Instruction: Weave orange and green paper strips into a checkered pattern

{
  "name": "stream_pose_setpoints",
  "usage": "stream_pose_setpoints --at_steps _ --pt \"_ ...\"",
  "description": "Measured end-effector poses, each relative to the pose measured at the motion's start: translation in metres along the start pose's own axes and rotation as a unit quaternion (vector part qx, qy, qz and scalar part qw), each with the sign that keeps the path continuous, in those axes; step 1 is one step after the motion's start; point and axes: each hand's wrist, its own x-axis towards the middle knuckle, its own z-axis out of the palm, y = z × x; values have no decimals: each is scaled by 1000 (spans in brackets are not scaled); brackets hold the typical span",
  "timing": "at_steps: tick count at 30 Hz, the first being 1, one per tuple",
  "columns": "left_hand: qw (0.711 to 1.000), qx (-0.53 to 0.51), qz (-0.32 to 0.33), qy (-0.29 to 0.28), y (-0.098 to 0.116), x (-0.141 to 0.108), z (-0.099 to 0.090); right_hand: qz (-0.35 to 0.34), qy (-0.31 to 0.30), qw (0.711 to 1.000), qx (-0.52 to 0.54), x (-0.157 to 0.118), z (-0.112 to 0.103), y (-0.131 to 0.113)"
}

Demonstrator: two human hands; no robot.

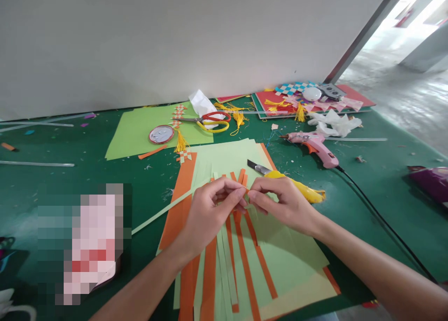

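1. Pinching a thin orange paper strip [246, 189] between them, left hand [210, 209] and right hand [290, 202] nearly meet.
2. Cut strips [246, 265] lie unwoven below both hands.
3. Beyond the left hand, checkered paper weaving [179, 111] looks finished.

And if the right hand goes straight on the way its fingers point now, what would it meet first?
Most likely the left hand, whose fingertips are close to the right hand; an orange strip seems to show between them, but depth is unclear.
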Motion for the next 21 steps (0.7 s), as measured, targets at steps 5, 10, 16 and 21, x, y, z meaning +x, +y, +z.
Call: stream_pose_setpoints --at_steps 5,10,16,21 --pt "1000 18 12 -12 -1 -1 0 6 -2 1000 -1 0 0 1" --pt "999 -3 21 -24 0 -1 0 22 -38 997 61 -1 -2 2" --pt "999 -16 24 -41 1 -1 0 43 -59 991 114 -2 -4 2" --pt "998 -20 19 -48 1 -2 -1 42 -69 989 121 -1 -4 2"
